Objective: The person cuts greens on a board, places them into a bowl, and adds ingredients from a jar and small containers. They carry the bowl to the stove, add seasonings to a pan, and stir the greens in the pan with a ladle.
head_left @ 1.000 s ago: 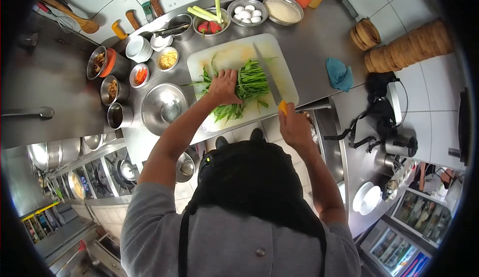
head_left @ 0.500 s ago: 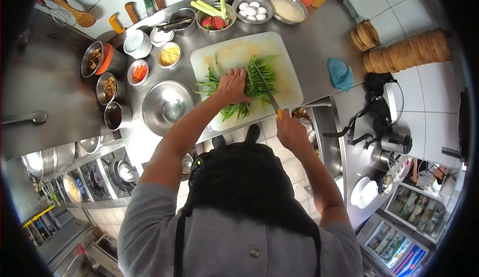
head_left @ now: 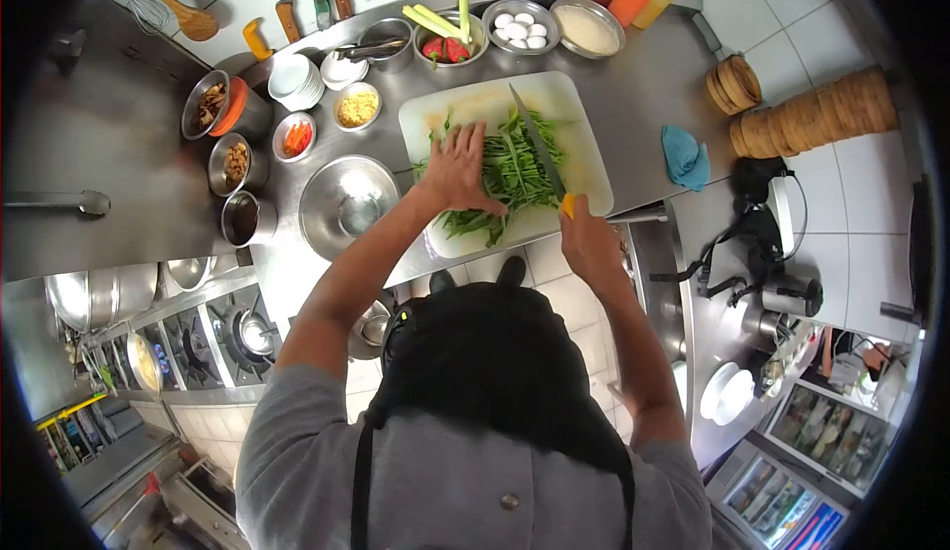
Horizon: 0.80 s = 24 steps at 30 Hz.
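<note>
My left hand (head_left: 461, 170) rests on a heap of leafy green vegetables (head_left: 517, 166), its fingers stretched out and the thumb apart. Beneath lies a white cutting board (head_left: 586, 149) with faint orange stains. My right hand (head_left: 592, 243) is closed round the yellow handle of a kitchen knife (head_left: 537, 142). The long blade points up and left across the right part of the greens, where the stems lie in cut lengths. Left of the board stands a wide steel mixing bowl (head_left: 315, 225).
Behind the board are a bowl of eggs (head_left: 520, 28), a bowl of white grains (head_left: 588, 27) and a bowl with stalks and red vegetables (head_left: 453, 50). Small bowls of yellow bits (head_left: 357, 108) and red strips (head_left: 295, 138) stand left. A blue cloth (head_left: 685, 158) and bamboo steamers (head_left: 816, 119) are right.
My left hand has gone from curled over the greens to spread fingers. The greens look looser and more spread out. The knife stays in my right hand; the whole view has shifted slightly.
</note>
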Each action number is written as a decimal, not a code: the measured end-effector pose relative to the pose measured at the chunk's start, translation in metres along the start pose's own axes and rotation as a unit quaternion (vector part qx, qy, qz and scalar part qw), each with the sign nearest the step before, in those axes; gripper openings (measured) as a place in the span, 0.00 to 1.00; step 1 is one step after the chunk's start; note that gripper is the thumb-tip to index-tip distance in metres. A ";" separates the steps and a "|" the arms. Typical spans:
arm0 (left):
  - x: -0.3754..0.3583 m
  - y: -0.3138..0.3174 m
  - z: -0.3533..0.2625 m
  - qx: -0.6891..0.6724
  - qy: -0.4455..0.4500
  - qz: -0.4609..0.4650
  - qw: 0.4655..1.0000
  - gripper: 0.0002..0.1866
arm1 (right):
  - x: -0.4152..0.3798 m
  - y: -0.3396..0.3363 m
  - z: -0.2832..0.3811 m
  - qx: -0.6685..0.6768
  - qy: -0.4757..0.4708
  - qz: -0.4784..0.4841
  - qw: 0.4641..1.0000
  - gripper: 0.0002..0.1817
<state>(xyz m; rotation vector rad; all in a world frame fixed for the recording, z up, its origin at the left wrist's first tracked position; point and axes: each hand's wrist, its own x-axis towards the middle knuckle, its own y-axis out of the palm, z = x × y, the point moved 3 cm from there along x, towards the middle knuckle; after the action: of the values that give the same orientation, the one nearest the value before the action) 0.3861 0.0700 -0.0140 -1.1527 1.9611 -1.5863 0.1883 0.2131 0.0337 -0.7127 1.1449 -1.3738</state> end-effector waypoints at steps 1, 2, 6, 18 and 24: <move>-0.006 -0.003 0.004 -0.033 -0.006 -0.007 0.999 0.58 | -0.008 -0.007 0.005 -0.004 -0.007 0.010 1.000 0.18; -0.012 -0.003 0.008 -0.035 -0.005 -0.010 0.999 0.58 | -0.017 -0.009 0.011 -0.007 -0.007 0.009 1.000 0.18; -0.021 0.012 0.021 -0.158 -0.031 0.052 0.986 0.45 | -0.045 -0.004 0.033 -0.018 0.010 0.076 0.997 0.16; -0.022 0.057 0.021 -0.116 0.034 0.062 0.991 0.26 | -0.001 0.099 0.025 0.038 0.025 0.080 0.996 0.19; -0.037 0.007 0.013 -0.076 0.022 0.001 0.997 0.33 | 0.014 0.082 0.026 0.067 0.040 0.077 0.994 0.20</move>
<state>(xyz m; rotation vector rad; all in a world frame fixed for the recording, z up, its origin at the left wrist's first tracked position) 0.4150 0.0912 -0.0325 -1.1819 2.1431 -1.4954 0.2407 0.2046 -0.0361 -0.4676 1.1334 -1.3448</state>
